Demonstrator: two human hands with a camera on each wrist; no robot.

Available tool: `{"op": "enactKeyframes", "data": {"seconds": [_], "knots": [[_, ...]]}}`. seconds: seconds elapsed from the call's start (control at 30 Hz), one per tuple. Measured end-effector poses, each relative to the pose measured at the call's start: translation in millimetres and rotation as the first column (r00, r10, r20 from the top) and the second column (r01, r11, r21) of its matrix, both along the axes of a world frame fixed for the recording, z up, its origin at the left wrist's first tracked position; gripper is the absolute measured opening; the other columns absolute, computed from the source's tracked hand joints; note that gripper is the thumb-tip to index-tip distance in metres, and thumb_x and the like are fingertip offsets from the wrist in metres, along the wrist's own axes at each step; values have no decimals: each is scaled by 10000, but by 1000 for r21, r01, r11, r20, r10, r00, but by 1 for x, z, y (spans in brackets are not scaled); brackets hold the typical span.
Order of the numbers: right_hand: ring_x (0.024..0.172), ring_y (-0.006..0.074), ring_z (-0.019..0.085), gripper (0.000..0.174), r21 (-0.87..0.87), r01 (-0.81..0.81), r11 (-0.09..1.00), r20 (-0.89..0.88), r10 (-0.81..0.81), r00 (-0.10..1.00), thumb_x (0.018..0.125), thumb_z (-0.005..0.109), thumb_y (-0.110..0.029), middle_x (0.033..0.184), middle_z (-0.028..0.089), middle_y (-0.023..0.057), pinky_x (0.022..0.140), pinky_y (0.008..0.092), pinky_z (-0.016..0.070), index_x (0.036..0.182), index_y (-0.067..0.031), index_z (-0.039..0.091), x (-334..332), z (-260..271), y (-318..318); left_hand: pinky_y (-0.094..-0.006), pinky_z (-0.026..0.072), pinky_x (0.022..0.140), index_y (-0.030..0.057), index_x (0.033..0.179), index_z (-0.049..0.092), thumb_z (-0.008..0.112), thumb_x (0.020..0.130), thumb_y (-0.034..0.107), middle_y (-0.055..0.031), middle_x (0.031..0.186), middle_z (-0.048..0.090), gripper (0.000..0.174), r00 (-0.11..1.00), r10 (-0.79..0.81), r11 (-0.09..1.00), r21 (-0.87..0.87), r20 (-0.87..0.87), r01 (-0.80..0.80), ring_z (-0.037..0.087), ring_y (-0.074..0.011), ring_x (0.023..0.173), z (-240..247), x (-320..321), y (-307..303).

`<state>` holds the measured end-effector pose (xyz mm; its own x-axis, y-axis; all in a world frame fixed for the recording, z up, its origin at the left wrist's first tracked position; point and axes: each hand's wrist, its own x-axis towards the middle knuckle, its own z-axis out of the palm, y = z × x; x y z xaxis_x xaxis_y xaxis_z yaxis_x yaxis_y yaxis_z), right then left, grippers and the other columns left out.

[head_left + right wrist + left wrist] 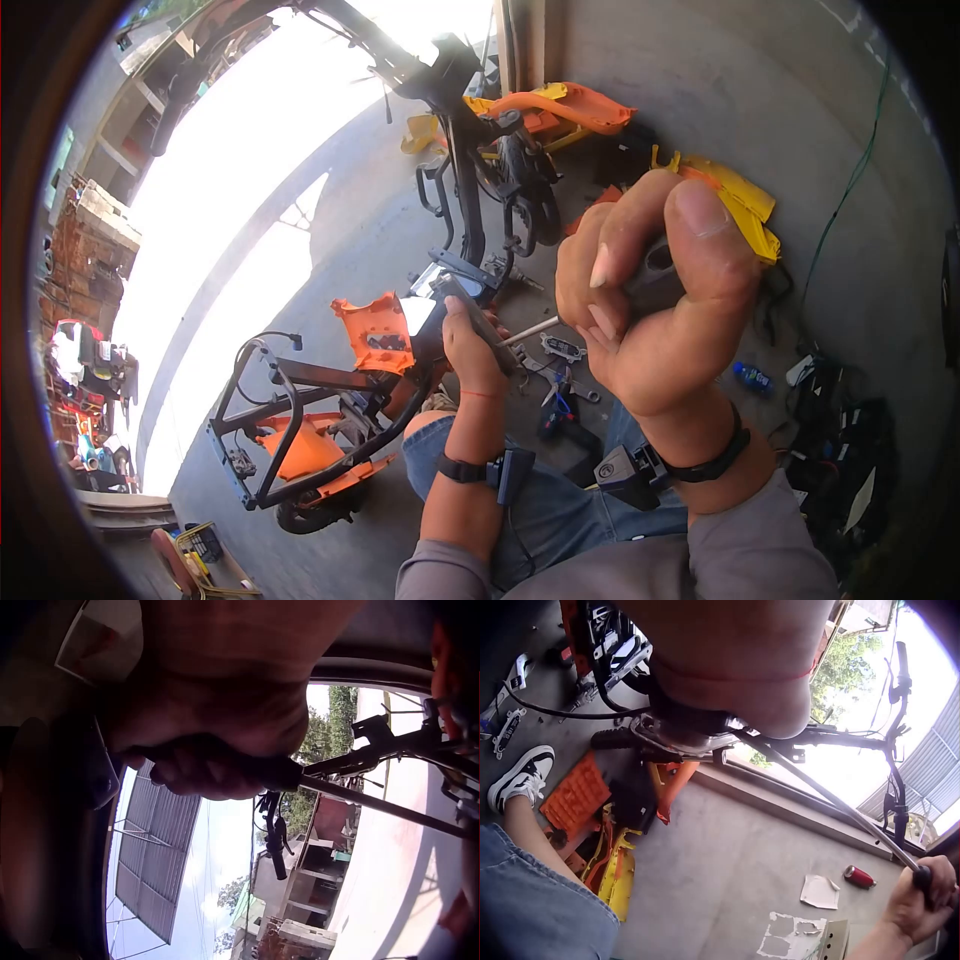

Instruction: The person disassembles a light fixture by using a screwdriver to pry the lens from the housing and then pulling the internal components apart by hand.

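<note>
My right hand point(665, 300) grips the dark handle point(281, 772) of a long screwdriver point(825, 793), its fingers curled round it. The steel shaft point(532, 330) slants down towards my left hand point(472, 352). That hand holds a dark, flat, elongated part point(480, 322), thumb laid along its face. In the head view the shaft's far end meets the part near its lower end; the tip itself is hidden. Beyond the left hand stands a stripped scooter frame point(465, 190). An orange body panel point(375, 338) sits on the frame next to the hand.
On the floor lie a cordless drill point(572, 430), a wrench point(585, 392) and a small blue bottle point(752, 377). Orange point(580, 108) and yellow panels point(745, 205) lean by the wall. Dark parts are heaped at the right. My knees, in jeans point(560, 510), are below the hands.
</note>
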<state>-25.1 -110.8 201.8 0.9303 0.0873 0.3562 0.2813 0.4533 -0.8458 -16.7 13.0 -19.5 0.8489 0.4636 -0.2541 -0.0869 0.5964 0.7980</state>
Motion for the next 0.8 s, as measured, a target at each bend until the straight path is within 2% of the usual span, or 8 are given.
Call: {"op": "enactKeyframes", "data": {"seconds": [0.1, 0.3, 0.43, 0.5, 0.53, 0.57, 0.67, 0.8], "knots": [[374, 107, 293, 424, -30, 216, 976, 231, -204, 951, 970, 319, -395, 491, 366, 37, 389, 255, 267, 730, -64, 431, -15, -11, 3, -255, 436, 488, 45, 943, 468, 404, 1001, 442, -66, 727, 535, 405, 993, 113, 986, 117, 31, -116, 510, -140, 525, -2, 1, -5], [387, 100, 311, 420, -49, 224, 973, 192, -211, 958, 966, 346, -418, 496, 379, 49, 403, 255, 282, 765, -60, 435, -12, -14, 1, -263, 450, 522, 49, 956, 446, 401, 1011, 412, -49, 728, 514, 370, 903, 427, 865, 273, 42, -422, 516, -139, 545, 21, 0, -16], [400, 111, 356, 440, -21, 59, 998, 233, -53, 971, 934, 450, -439, 496, 413, 48, 416, 258, 287, 737, -46, 466, -9, -15, -8, -260, 437, 486, 43, 904, 456, 405, 1007, 425, -46, 688, 503, 399, 955, 292, 933, 209, 41, -294, 523, -138, 541, 9, 2, -4], [423, 138, 422, 469, 35, -373, 927, 241, 355, 903, 864, 584, -449, 500, 455, 47, 427, 268, 306, 664, -30, 514, -2, -11, -14, -254, 426, 463, 42, 838, 472, 401, 1006, 424, -47, 654, 502, 423, 998, 42, 988, 149, -43, -35, 529, -133, 539, 5, 4, 6], [449, 166, 473, 502, -4, -419, 908, 94, 418, 904, 779, 684, -464, 507, 483, 45, 440, 279, 332, 586, -25, 537, -7, 4, -16, -247, 424, 491, 51, 800, 491, 397, 1009, 408, -47, 628, 503, 425, 992, -86, 976, 195, -89, 102, 515, -118, 535, 7, 2, 9], [449, 166, 473, 502, -4, -419, 908, 91, 417, 904, 779, 684, -464, 507, 483, 45, 440, 279, 332, 586, -25, 537, -4, 8, -16, -243, 434, 572, 38, 872, 546, 398, 1014, 388, -39, 721, 549, 405, 989, -149, 958, 244, -23, 150, 528, -106, 614, -19, 6, 15], [462, 175, 505, 477, 40, -583, 812, 160, 570, 806, 758, 698, -428, 512, 485, 40, 451, 283, 367, 584, -16, 533, 20, 7, -16, -262, 466, 754, 2, 1072, 586, 404, 1018, 348, -51, 1005, 607, 394, 979, -202, 978, 52, 11, 202, 578, -130, 877, 1, 1, 6], [459, 169, 504, 438, 6, -622, 783, 175, 612, 771, 760, 691, -386, 521, 500, 51, 463, 284, 395, 591, -14, 534, 25, 11, -13, -276, 497, 789, -10, 1097, 588, 427, 1012, 329, -94, 1056, 645, 385, 960, -276, 954, -142, -57, 266, 624, -168, 919, 18, -2, 5]]}}
